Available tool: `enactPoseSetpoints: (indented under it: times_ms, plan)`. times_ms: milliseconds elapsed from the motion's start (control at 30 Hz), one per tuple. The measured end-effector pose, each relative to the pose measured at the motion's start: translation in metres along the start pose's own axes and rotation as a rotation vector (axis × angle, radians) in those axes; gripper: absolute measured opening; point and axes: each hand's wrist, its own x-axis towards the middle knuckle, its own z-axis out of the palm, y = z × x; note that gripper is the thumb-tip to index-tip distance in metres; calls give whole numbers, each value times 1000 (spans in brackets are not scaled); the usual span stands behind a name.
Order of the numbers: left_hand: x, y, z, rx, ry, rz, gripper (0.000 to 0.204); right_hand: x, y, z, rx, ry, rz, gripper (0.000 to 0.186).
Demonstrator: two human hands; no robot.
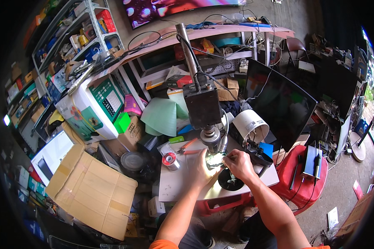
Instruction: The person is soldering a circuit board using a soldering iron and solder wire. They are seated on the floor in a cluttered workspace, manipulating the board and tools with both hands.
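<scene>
Orange fabric sleeves [164, 244] | left grip [203, 169], right grip [240, 166]: curled, hold unclear | cylindrical metal lens [210, 136]

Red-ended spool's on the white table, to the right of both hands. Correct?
Wrong side: the head view shows the red-ended spool to the left of both the left hand and right hand. It is on the white table.

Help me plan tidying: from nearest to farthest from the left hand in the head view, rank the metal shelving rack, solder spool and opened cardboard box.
1. Solder spool: left of the left hand, on the tabletop.
2. Opened cardboard box: left, beyond the tabletop.
3. Metal shelving rack: upper left, background.
</scene>
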Motion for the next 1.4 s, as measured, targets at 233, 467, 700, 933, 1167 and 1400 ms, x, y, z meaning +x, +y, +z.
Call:
enactPoseSetpoints:
  times_ms: [233, 467, 700, 933, 1167, 1400]
  plan:
    - [-1, 0, 1, -12, 6, -3, 101, -1, -3, 0, 22, 4, 30, 26]
    - [1, 4, -2, -25, -5, -1, 101, 0, 2, 2, 43, -5, 34, 25]
    - [1, 6, -2, -15, 24, 14, 100, 0, -1, 1, 32, -7, 42, 25]
    - [-1, 0, 1, -8, 7, -8, 101, -1, 1, 2, 34, -1, 29, 25]
    - [-1, -2, 2, -15, 6, -6, 102, -1, -1, 1, 18, 1, 19, 26]
    - [-1, -1, 1, -7, 11, 10, 102, -1, -1, 1, 12, 16, -6, 25]
